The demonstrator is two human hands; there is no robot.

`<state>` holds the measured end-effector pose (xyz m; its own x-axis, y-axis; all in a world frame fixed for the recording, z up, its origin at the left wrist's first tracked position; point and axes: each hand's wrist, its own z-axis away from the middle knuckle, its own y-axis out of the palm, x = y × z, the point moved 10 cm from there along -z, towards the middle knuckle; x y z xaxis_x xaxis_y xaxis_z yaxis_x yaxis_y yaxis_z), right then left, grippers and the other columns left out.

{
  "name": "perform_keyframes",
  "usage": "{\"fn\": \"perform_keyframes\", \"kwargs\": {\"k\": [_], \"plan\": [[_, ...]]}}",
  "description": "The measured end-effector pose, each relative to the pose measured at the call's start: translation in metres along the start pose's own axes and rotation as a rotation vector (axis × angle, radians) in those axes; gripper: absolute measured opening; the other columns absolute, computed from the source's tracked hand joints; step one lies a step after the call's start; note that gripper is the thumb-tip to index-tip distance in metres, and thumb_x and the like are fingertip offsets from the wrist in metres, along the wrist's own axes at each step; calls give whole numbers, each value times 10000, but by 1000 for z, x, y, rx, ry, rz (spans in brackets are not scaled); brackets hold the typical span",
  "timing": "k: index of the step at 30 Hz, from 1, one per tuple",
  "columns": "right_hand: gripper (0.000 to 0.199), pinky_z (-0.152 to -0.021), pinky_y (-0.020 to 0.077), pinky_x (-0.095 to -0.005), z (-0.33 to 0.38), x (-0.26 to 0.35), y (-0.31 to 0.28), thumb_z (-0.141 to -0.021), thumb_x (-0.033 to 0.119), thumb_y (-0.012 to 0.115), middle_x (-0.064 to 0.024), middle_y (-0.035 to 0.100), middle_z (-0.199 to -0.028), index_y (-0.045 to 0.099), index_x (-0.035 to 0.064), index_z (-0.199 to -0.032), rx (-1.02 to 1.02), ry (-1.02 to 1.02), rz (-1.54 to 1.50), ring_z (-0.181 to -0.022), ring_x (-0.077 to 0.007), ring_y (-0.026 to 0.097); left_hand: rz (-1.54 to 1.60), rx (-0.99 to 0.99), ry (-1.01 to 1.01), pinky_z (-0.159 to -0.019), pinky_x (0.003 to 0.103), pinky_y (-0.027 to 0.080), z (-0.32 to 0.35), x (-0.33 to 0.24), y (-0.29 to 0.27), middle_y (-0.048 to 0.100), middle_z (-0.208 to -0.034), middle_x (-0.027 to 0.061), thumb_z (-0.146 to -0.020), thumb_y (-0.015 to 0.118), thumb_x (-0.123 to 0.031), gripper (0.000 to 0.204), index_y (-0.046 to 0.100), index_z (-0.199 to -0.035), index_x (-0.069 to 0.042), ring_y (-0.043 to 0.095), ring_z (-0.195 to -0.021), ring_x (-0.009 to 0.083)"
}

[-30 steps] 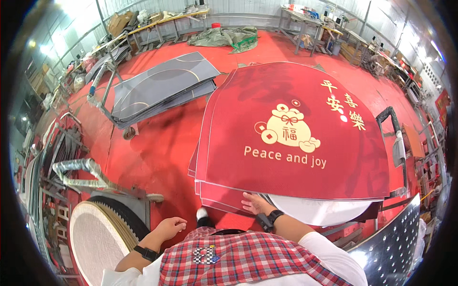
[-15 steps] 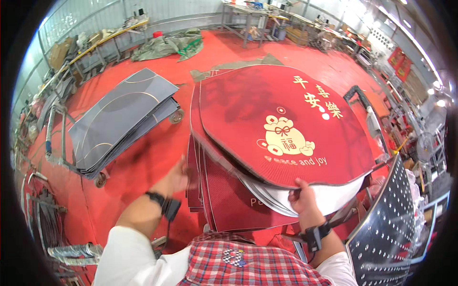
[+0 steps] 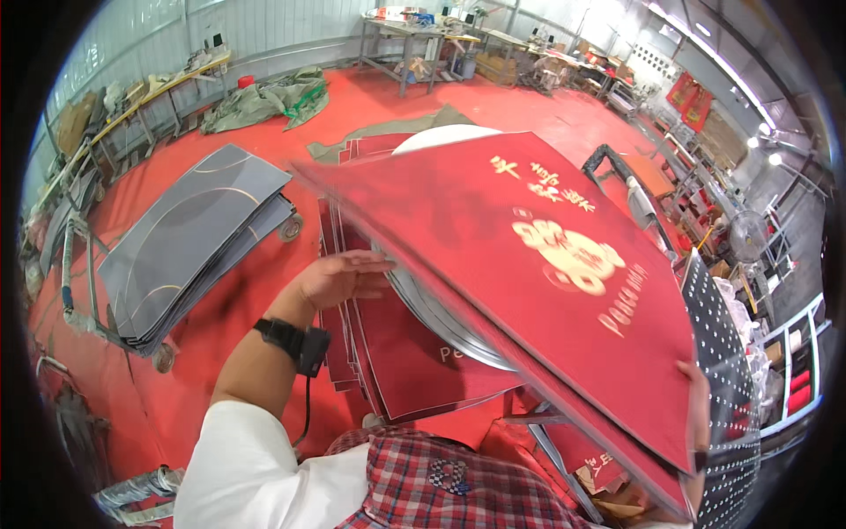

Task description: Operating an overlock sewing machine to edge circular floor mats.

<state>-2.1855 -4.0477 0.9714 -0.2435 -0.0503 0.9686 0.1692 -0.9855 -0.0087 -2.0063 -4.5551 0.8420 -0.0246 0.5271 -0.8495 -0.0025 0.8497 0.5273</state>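
Observation:
A stack of red floor mats point(image 3: 458, 229) with gold lettering and a pale money-bag picture is lifted and tilted, its right side low. At that side my right hand point(image 3: 696, 397) is closed over the edge, thumb on top, the other fingers mostly hidden. Fingers stretched out, my left hand point(image 3: 352, 275) is beside the stack's left edge; whether it touches the underside is unclear. Below are white-and-grey rounded sheets point(image 3: 410, 295), partly covered, on top of more dark red mats point(image 3: 423, 383) with pale printing.
Left stands a trolley point(image 3: 66, 273) carrying grey mats point(image 3: 194, 247). A dotted black panel point(image 3: 731, 353) is close on the right, with a fan point(image 3: 749, 236) beyond. Green cloth point(image 3: 264, 101) lies on the red floor, and worktables point(image 3: 410, 31) line the back.
The red mats have risen and turned clockwise, swinging to the right. My right hand has moved right with their edge. My left hand has come up beside the left edge, fingers extended.

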Motion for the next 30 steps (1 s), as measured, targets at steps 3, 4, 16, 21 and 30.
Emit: {"fn": "perform_keyframes", "kwargs": {"k": [3,4,16,21,30], "plan": [[264,-694,465,-259,45,20,-108,-721,162,510,-66,588,-819,561,15,-934,-110,98,7,-742,-178,576,273,-193,110,-904,427,349,17,33,-36,509,-1137,84,-821,407,-396,451,455,-1153,-95,481,-1037,200],[265,-692,462,-259,48,15,-134,-724,160,506,-67,589,-830,559,12,-937,-129,127,35,-742,-177,574,355,-238,150,-910,431,341,19,45,-49,504,-1145,83,-822,404,-400,456,453,-1156,-94,476,-1043,206],[43,-368,333,-275,-30,-79,-148,-666,73,529,-20,498,-561,555,41,-678,-298,56,228,-433,-132,455,-113,-662,-696,-852,393,393,7,161,-113,514,-1114,125,-771,536,-286,431,474,-1120,-40,505,-986,273],[237,-459,399,-252,43,-16,-99,-686,32,481,-49,558,-674,571,-7,-901,-226,-102,151,-523,-118,510,-470,-348,24,-753,300,435,-4,26,2,566,-946,104,-658,554,13,412,462,-1058,46,551,-838,185],[456,-757,415,-232,170,18,-64,-699,13,440,-86,555,-999,439,-75,-1146,-346,-295,187,-833,-122,532,-771,96,232,-722,281,424,2,-65,178,593,-901,81,-676,558,-65,358,503,-1011,50,548,-801,154]]}}
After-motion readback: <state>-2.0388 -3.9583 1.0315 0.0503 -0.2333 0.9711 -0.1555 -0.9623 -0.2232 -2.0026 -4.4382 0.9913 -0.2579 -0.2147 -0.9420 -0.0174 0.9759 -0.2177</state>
